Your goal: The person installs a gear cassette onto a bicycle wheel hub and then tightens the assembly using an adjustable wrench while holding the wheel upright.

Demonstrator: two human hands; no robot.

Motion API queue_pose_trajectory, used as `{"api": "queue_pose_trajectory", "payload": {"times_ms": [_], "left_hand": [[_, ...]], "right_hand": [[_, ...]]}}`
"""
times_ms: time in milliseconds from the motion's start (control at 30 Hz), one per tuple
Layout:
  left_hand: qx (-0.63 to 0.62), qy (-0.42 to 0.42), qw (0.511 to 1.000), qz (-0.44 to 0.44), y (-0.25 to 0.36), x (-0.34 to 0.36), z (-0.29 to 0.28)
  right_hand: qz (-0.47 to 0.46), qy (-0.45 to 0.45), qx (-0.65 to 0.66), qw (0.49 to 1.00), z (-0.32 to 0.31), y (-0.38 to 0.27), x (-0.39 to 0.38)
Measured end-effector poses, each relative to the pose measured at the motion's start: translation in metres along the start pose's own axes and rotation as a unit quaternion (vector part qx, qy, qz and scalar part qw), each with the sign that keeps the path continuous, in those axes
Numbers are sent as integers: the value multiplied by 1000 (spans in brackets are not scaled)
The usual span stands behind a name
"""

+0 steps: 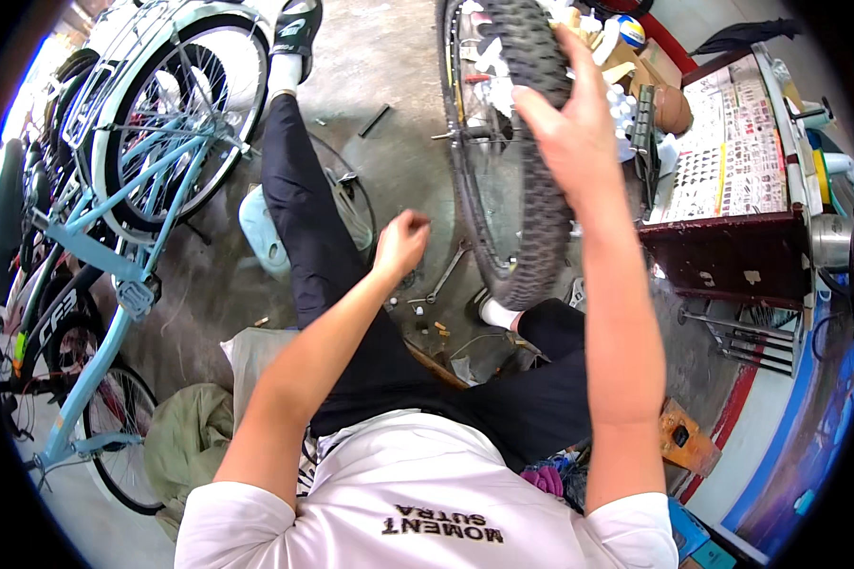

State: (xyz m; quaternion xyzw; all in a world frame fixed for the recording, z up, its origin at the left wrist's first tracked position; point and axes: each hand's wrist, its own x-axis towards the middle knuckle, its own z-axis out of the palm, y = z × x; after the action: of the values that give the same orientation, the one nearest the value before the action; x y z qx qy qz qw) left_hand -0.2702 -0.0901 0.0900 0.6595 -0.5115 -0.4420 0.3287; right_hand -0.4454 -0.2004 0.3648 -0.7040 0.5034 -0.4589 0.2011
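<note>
A person's right hand (569,123) rests open on the knobby tyre of an upright bicycle wheel (512,171); left hand (400,242), fingers curled shut and empty, hovers above a wrench (446,273) on the floor.

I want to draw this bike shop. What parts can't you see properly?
Head view:
- Top of the knobby tyre: cut off by the picture's upper edge.
- Left hand: fist closed, so anything inside is hidden.
- Right hand: its palm faces the tyre, hidden.
- Bits on the floor: too small.
</note>
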Motion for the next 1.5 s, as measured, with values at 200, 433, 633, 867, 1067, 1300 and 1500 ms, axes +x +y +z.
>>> {"api": "queue_pose_trajectory", "payload": {"times_ms": [200,433,633,867,1067,1300,1500], "left_hand": [[49,-94,990,-98,-49,-59,16],[120,-163,974,-105,-44,-51,16],[154,-207,959,-112,-55,-54,17],[233,-238,939,-83,-50,-51,29],[231,-240,939,-92,-53,-50,36],[-119,50,990,-51,-7,85,38],[-2,93,995,33,80,144,41]], "right_hand": [[15,58,29,998,45,-21,-12],[79,68,97,990,43,-22,-10],[132,63,220,964,30,-20,-13],[144,55,298,942,-6,-24,-12],[147,75,243,956,-30,-19,-15],[129,93,242,957,-28,-15,-29],[127,123,255,951,-27,-14,-45]]}}
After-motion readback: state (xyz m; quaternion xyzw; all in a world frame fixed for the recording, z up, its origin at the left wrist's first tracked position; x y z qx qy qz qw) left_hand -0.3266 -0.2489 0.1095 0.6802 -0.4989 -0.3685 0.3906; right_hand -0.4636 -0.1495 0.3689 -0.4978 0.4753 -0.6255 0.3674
